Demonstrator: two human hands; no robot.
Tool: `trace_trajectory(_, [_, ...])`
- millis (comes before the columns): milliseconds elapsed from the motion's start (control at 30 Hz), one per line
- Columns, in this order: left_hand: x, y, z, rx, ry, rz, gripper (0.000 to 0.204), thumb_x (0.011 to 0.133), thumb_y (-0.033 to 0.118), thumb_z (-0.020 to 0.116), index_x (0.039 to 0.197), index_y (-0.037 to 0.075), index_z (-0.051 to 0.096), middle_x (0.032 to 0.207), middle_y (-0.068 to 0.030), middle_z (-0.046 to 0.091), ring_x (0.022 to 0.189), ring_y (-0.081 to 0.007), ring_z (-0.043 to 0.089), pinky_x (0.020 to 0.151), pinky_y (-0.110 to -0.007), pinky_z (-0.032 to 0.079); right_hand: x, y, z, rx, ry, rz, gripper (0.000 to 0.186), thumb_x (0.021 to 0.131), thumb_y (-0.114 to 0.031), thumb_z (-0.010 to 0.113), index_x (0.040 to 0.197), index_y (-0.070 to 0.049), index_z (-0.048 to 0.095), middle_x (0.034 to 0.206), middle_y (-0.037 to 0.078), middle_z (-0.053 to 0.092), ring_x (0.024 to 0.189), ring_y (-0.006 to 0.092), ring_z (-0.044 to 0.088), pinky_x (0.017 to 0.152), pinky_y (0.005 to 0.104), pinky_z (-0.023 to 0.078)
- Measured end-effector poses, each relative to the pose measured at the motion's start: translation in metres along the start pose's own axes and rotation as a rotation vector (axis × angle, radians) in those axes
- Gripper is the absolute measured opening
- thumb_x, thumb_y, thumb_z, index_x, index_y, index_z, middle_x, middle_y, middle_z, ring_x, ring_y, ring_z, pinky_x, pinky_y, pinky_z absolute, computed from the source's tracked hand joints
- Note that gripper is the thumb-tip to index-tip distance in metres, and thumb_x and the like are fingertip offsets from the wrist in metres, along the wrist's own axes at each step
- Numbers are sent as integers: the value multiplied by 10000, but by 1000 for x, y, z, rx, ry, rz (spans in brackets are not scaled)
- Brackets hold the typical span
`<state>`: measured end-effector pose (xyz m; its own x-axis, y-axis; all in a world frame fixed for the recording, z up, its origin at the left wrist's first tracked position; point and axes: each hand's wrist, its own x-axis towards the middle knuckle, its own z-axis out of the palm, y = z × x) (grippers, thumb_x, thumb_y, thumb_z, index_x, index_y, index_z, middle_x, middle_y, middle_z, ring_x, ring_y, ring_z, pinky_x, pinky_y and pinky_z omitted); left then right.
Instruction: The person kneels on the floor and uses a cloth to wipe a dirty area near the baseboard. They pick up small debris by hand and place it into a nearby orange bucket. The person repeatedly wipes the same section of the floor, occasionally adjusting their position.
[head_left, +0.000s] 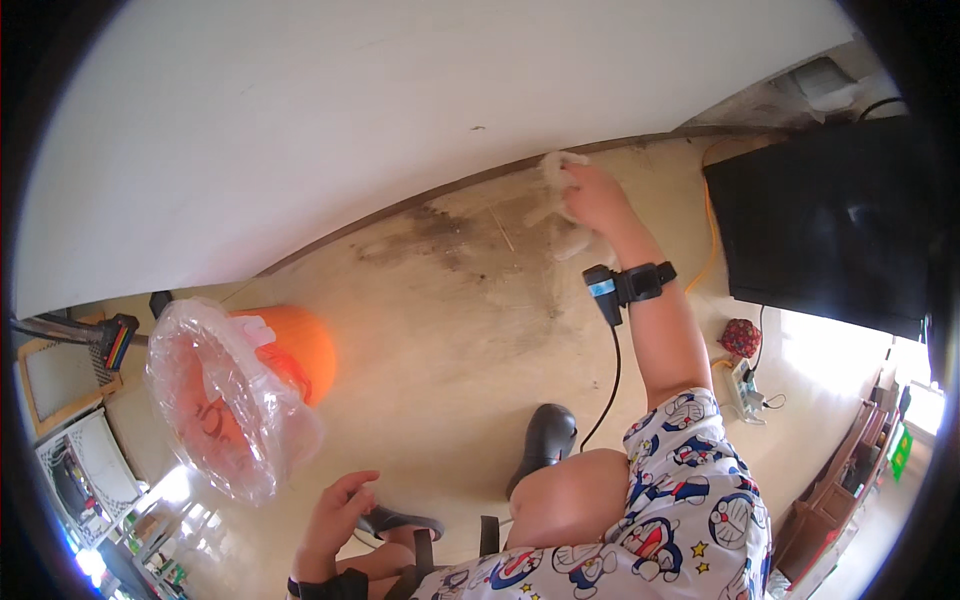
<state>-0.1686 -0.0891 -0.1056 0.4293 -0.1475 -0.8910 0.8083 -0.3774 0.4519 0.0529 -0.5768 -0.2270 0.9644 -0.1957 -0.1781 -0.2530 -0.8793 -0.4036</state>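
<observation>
The right hand grips a white cloth, fingers bent over it, down on the floor at the foot of a white panel. Part of the cloth is hidden behind the fingers, and its lower edge is hard to tell from the pale floor. A dark stain spreads just to its left. The left hand hangs near the bin, fingers loosely parted, the index extended; its wrist is cut off by the lower edge.

A blue label marks the black wrist device; any print there is too small to make out. The shirt bears cartoon cats and yellow stars. Inside the orange bin, a curled dark mark shows through the clear bag, too blurred to read; the bag hides most of the bin's mouth. A striped rainbow patch sits on a black thing at left, and a green tag at far right is likewise unreadable. The black screen runs into the dark rim. One shoe is partly hidden behind the left hand.
</observation>
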Motion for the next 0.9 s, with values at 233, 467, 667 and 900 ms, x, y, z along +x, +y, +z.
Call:
trace_trajectory(233, [10, 5, 2, 50, 3, 11, 307, 942, 155, 563, 1209, 12, 609, 794, 1, 581, 754, -86, 540, 709, -222, 450, 31, 126, 37, -174, 123, 307, 440, 802, -117, 604, 1241, -91, 605, 1185, 219, 618, 1127, 382, 566, 887, 458, 503])
trace_trajectory(467, [7, 3, 4, 86, 50, -37, 295, 954, 153, 555, 1203, 8, 618, 780, 10, 577, 746, -84, 538, 699, -228, 454, 68, 157, 90, -91, 259, 391, 417, 818, -142, 622, 1202, 20, 590, 1196, 234, 573, 1172, 382, 513, 969, 449, 459])
trace_trajectory(667, [6, -1, 5, 100, 28, -4, 294, 966, 188, 561, 1201, 26, 628, 852, -2, 634, 755, -84, 581, 707, -237, 482, 50, 52, 149, -226, 193, 177, 404, 817, -75, 608, 1211, 13, 587, 1291, 229, 515, 1185, 359, 494, 970, 418, 453])
trace_trajectory(900, [10, 13, 3, 171, 28, 31, 276, 950, 154, 576, 1192, 34, 635, 762, 8, 597, 706, -72, 538, 644, -228, 450, -6, 14, 151, 111, 30, -28, 442, 772, 22, 574, 1211, -27, 576, 1305, 212, 478, 1178, 391, 498, 949, 424, 468])
